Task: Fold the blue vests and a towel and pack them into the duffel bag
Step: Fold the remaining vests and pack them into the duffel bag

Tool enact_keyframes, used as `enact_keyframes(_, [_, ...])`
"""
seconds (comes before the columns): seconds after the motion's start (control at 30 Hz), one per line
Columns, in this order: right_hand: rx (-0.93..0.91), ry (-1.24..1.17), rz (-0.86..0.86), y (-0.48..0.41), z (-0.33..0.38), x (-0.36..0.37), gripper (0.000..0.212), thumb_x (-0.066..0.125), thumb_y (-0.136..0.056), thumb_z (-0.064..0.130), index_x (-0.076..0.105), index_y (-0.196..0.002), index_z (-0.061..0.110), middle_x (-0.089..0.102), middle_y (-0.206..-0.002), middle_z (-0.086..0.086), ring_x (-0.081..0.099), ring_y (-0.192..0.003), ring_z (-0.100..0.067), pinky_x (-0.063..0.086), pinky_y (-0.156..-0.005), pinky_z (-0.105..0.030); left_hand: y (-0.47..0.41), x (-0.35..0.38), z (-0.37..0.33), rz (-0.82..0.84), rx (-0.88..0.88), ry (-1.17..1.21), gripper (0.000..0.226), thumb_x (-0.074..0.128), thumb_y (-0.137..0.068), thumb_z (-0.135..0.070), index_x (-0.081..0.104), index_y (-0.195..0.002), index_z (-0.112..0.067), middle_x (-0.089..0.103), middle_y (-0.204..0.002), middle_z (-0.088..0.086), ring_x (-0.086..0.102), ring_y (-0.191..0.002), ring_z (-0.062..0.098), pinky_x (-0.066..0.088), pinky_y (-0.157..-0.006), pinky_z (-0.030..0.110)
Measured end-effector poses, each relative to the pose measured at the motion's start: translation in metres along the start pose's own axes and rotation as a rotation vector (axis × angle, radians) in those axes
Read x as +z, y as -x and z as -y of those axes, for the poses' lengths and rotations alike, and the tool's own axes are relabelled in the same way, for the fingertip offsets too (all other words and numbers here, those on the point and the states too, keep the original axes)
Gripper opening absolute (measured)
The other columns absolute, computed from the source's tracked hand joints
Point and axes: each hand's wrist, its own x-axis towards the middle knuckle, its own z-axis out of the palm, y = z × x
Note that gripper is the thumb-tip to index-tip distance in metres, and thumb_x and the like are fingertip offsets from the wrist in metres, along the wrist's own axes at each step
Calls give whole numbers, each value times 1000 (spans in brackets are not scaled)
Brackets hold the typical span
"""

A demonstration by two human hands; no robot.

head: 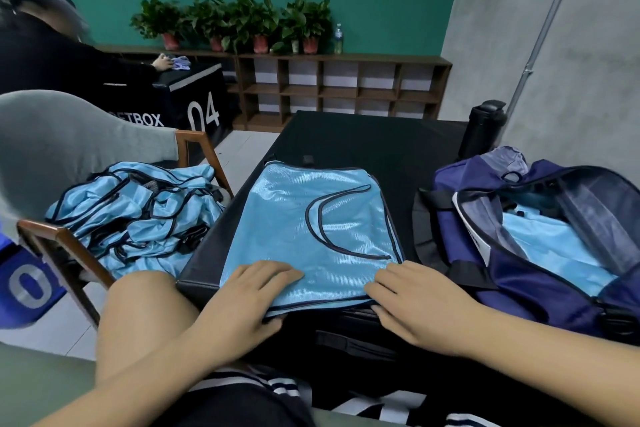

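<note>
Blue vest (311,218) flat on box (363,142); left hand (249,291), right hand (412,308) grip hem.

Soft, even light — the blue vest (304,218) shines a bit, the edges bend, and the top-left corner is blurry.

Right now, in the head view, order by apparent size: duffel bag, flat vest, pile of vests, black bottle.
1. duffel bag, partly cut by the frame
2. flat vest and pile of vests, too alike to rank
3. black bottle, smallest, though also farthest
</note>
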Motion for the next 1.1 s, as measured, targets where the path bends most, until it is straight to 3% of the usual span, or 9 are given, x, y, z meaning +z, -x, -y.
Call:
enact_keyframes(0.1, [49, -38, 61, 1, -6, 1, 6, 57, -92, 29, 55, -95, 23, 51, -92, 3, 53, -84, -23, 48, -71, -37, 3, -9, 7, -5, -4, 20, 68, 71, -78, -37, 52, -144, -36, 50, -138, -18, 53, -127, 10, 45, -100, 33])
enact_keyframes(0.2, [143, -104, 152, 0, -14, -1, 15, 60, -84, 27, 54, -98, 25, 51, -95, 6, 54, -88, -21, 50, -74, -35, 6, -19, 16, -28, -31, 68, 48, 69, -81, -37, 60, -128, -38, 55, -125, -20, 57, -114, 9, 50, -94, 36])
enact_keyframes(0.4, [238, -254, 195, -3, -21, -10, 17, 41, -93, 34, 49, -107, 29, 48, -105, 11, 47, -97, -16, 40, -85, -32, 9, -42, 30, -61, -140, 57, 28, 61, -80, -41, 60, -108, -43, 60, -106, -26, 60, -100, 1, 52, -85, 33])
enact_keyframes(0.53, [313, -436, 191, -2, -26, -29, 8, 49, -96, 30, 49, -104, 30, 54, -95, 11, 43, -89, -10, 37, -82, -26, 4, -70, 26, -85, -264, 210, 12, 65, -83, -27, 61, -91, -35, 64, -78, -17, 57, -69, 0, 45, -67, 22])
enact_keyframes(0.6, [408, -599, 204, -4, -29, -44, 4, 53, -95, 27, 51, -97, 26, 53, -78, 4, 44, -74, -12, 40, -72, -31, 1, -85, 23, -21, -294, 353, 13, 69, -86, -15, 64, -88, -27, 65, -72, -7, 52, -60, 4, 42, -61, 22])
enact_keyframes(0.73, [502, -823, 106, -17, -44, -65, 16, 63, -91, 8, 53, -80, 16, 50, -74, 1, 43, -69, -3, 35, -65, -27, -10, -101, 30, -63, -300, 534, 18, 63, -79, -26, 67, -95, -19, 69, -82, 5, 63, -81, 36, 52, -75, 43])
enact_keyframes(0.87, [678, -868, 18, -41, -70, -51, 21, 67, -91, 16, 54, -76, 14, 41, -63, 12, 36, -60, -2, 30, -56, -25, -42, -106, 52, -59, -378, 580, 14, 66, -85, -24, 67, -95, -16, 67, -86, 11, 58, -75, 18, 45, -76, 36])
enact_keyframes(0.97, [802, -907, -33, -64, -87, -29, 17, 70, -92, 22, 62, -79, 16, 49, -60, 12, 39, -55, -3, 32, -54, -25, -68, -103, 70, -29, -460, 550, 2, 72, -92, -17, 70, -93, -18, 74, -85, 4, 64, -75, 12, 50, -78, 35])
enact_keyframes(1.1, [888, -842, -79, -92, -102, -4, 18, 70, -94, 25, 62, -79, 18, 56, -64, 9, 45, -55, -8, 36, -55, -29, -98, -103, 82, -32, -541, 462, 5, 76, -89, -20, 71, -87, -18, 78, -79, -3, 68, -70, 8, 51, -76, 30])
